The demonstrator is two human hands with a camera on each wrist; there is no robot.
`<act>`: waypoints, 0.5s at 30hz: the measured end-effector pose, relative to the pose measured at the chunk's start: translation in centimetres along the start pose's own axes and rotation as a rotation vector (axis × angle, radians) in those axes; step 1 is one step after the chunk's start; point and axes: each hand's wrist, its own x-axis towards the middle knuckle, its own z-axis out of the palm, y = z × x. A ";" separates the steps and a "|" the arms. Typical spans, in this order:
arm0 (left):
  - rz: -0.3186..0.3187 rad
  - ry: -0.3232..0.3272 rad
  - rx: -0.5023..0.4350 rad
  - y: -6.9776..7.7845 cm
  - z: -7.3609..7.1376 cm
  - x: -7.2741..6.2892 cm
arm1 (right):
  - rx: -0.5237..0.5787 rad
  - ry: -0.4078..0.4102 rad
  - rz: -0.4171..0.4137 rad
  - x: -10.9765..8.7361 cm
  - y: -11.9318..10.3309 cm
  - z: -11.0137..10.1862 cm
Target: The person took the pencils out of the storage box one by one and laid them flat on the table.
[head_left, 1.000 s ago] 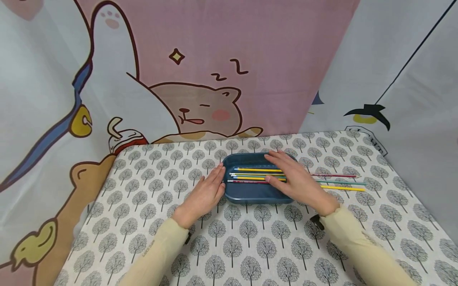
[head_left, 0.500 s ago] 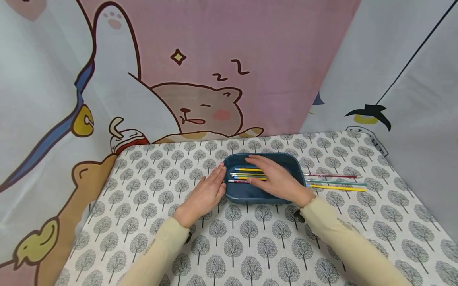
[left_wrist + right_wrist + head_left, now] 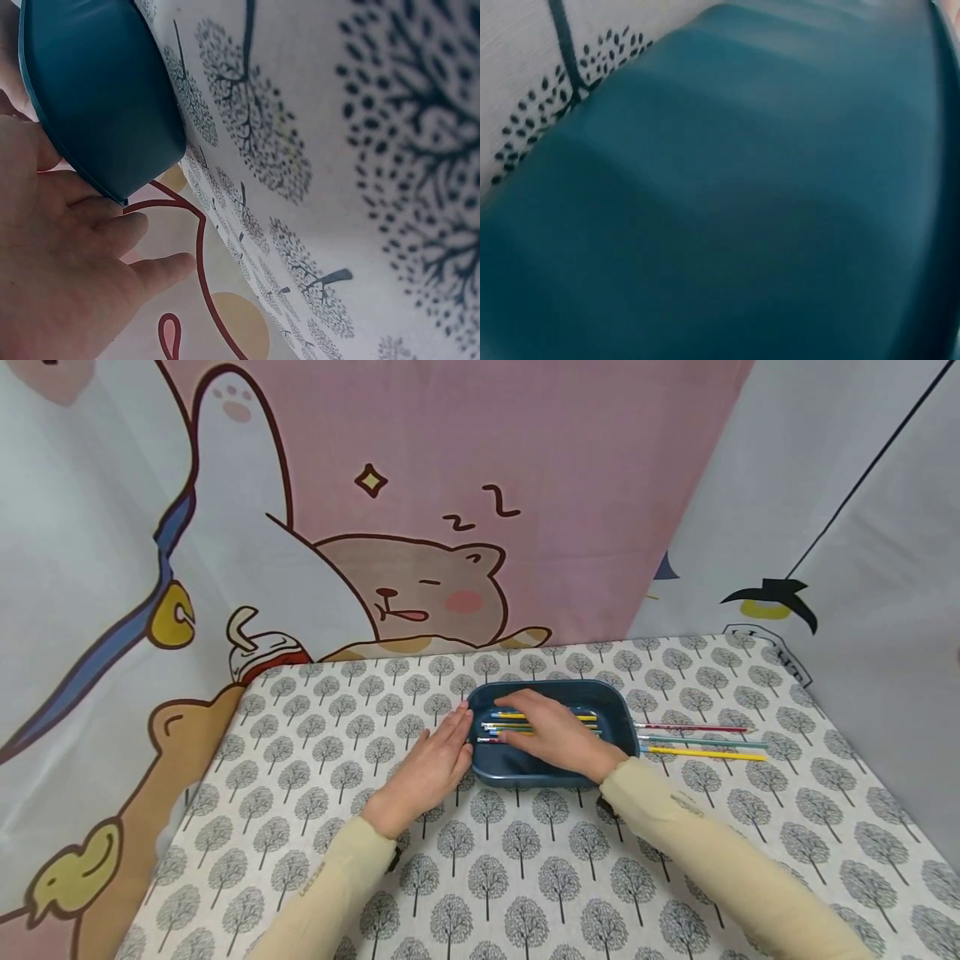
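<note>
A dark blue rectangular tray (image 3: pixel 617 718) stands on the table, holding several pencils (image 3: pixel 585 718) laid side by side. My left hand (image 3: pixel 427 772) rests against the tray's left end with fingers nearly straight. The left wrist view shows its fingertips at the rim of the tray (image 3: pixel 105 90). Inside the tray, my right hand (image 3: pixel 558 737) reaches over the pencils near their eraser ends, thumb and fingers apart. It covers the middle of the pencils. In the right wrist view, only the side of the tray (image 3: pixel 742 187) fills the picture, and the hand is hidden.
Right of the tray lie three loose pencils: a red one (image 3: pixel 697 728), a green one (image 3: pixel 712 743) and a yellow one (image 3: pixel 712 755). A tree-print cloth (image 3: pixel 525 877) covers the table. Cartoon curtains (image 3: pixel 585 510) hang behind and at both sides.
My right hand has moved left over the tray, from its right end toward the pencils' eraser ends, uncovering the tray's right side. The left hand has stayed in place.
</note>
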 end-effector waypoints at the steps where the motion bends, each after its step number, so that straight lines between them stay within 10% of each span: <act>1: 0.002 0.002 -0.003 0.0 0.0 0.0 | -0.002 -0.008 0.003 0.1 0.0 0.1; 15: 0.009 0.006 0.008 -0.1 0.0 0.0 | 0.001 -0.123 0.039 0.8 0.2 1.2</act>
